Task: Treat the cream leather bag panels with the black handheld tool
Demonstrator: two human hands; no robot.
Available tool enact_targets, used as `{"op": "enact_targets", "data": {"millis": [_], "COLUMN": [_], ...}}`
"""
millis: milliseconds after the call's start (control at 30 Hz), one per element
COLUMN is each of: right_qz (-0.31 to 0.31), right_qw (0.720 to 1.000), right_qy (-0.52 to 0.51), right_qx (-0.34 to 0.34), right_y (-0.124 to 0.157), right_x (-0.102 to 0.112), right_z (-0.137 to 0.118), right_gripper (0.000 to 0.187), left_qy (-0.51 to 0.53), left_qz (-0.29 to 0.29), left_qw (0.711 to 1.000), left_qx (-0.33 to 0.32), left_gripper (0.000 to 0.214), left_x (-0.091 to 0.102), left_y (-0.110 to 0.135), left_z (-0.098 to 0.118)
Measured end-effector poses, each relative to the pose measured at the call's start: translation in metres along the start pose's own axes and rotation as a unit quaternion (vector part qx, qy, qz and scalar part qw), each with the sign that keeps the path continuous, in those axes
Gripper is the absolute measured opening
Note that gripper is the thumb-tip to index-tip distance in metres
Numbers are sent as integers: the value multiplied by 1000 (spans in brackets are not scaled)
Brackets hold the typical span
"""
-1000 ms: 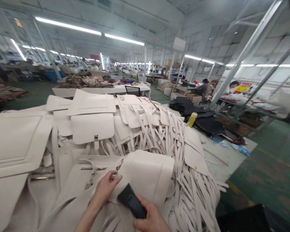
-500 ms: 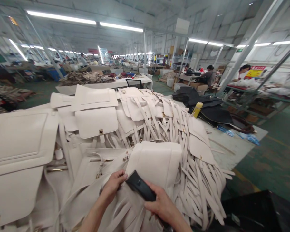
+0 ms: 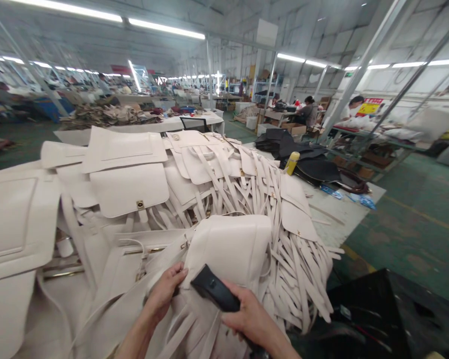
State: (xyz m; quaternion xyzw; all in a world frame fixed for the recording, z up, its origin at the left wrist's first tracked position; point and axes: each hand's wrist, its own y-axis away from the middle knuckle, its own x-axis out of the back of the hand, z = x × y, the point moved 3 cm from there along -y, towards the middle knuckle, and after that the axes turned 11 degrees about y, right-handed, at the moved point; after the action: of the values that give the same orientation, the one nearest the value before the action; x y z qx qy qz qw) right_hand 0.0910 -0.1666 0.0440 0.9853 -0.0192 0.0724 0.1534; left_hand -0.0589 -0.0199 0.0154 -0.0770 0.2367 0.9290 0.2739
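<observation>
My right hand (image 3: pixel 249 311) is wrapped round a black hand-held tool (image 3: pixel 215 288). The tool has a wide, flat-ended head that points up and left, against or just above a cream bag (image 3: pixel 230 242). Whether it touches the leather I cannot tell. My left hand (image 3: pixel 167 288) has its thumb and fingers pinched together at the left side of this bag, beside the tool's head. The bag lies with its smooth panel facing up, and loose straps hang below it, partly hidden by my hands.
Many cream bags with flaps (image 3: pixel 129 189) and gold clasps are heaped around. Their loose straps (image 3: pixel 299 279) hang at the right. Beyond lie a yellow bottle (image 3: pixel 292 163) and black pieces (image 3: pixel 314 167) on the table (image 3: pixel 353 212). A black box (image 3: pixel 381 309) stands at lower right. Co-workers sit farther back.
My view has turned slightly right, so the surroundings appear shifted left. Both hands and the black tool keep nearly the same place at the bag.
</observation>
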Motion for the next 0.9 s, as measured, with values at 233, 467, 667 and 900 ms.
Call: {"op": "enact_targets", "data": {"millis": [233,467,667,900], "right_qz": [-9,-13,81,96], "right_qw": [999,999,995,995], "right_qy": [-32,-49,-48,9], "right_qx": [19,2,23,-16], "right_y": [8,9,5,26], "right_x": [1,11,45,62], "right_z": [-3,-2,-17,0], "right_gripper": [61,64,64,65], "left_qy": [46,83,46,-26], "left_qz": [-39,-76,-44,-39], "left_qw": [998,994,998,999], "left_qx": [14,13,8,-15], "left_gripper": [27,36,28,29], "left_x": [8,-9,-2,4], "left_y": [0,2,3,-3], "left_z": [-7,0,-3,-1]}}
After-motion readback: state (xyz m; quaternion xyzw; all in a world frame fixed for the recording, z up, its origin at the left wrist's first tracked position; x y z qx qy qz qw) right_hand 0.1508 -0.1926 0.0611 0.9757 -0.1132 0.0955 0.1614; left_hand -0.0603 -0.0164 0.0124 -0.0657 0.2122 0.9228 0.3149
